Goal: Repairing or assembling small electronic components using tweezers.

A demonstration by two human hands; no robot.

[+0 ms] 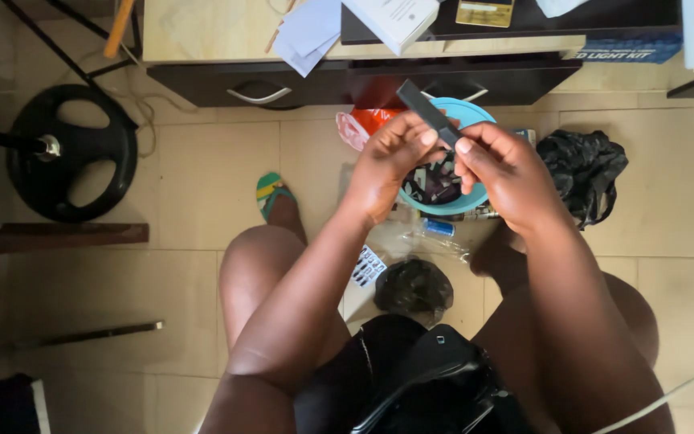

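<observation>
Both hands meet above the floor [202, 177], in front of the person's bare knees. The left hand [387, 165] is curled, its thumb and fingertips pinched on the lower end of a thin dark file [429, 114]. The right hand [508, 173] is curled too, its fingertips closed on the same file from the other side. The file slants up and to the left, clear of the hands at its top end.

Right under the hands a blue bowl [463, 112] stands on the floor, with dark patterned cloth in it. A red and white bag [363, 124] lies just left of the bowl, and a black bag [584, 169] just to its right. A smaller black bag [414, 288] lies between the knees, beside clear plastic wrapping [435, 237]. A foot in a green sandal [271, 193] rests left of the hands. A black round stand base [74, 153] sits well to the left. Along the top runs a table [202, 32] with papers [311, 32] near its edge, and a drawer with a silver handle [260, 95] below it. A shiny black bag [435, 386] rests on the lap.
</observation>
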